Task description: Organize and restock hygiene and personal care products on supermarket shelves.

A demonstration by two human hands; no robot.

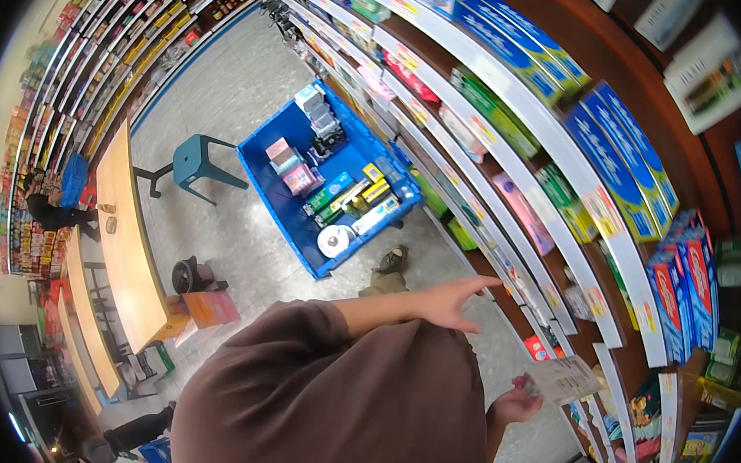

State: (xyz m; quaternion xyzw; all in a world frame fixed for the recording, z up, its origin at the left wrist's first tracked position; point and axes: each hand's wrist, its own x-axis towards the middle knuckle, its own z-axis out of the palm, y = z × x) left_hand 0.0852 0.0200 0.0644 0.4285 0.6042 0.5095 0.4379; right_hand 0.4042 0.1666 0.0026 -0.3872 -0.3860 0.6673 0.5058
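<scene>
My left hand (453, 302) reaches toward the lower shelves with its fingers apart and nothing in them. Lower right, my right hand (517, 400) grips a flat, light printed packet (566, 380) by its edge, in front of the shelves. Beyond my left hand stands a blue plastic crate (280, 214) holding small boxes, pink packs (299, 179), a green carton (329, 192) and a white round roll or lid (333, 240). Toothpaste cartons, blue and green ones (618, 153) and red and blue Colgate ones (666, 291), line the upper shelf on the right.
A teal plastic stool (199, 162) stands left of the crate, beside a long wooden table (125, 232). Price-tagged shelf edges (526, 80) curve along the right. A person in dark clothes (52, 210) is at the far left; another (132, 435) is at the lower left.
</scene>
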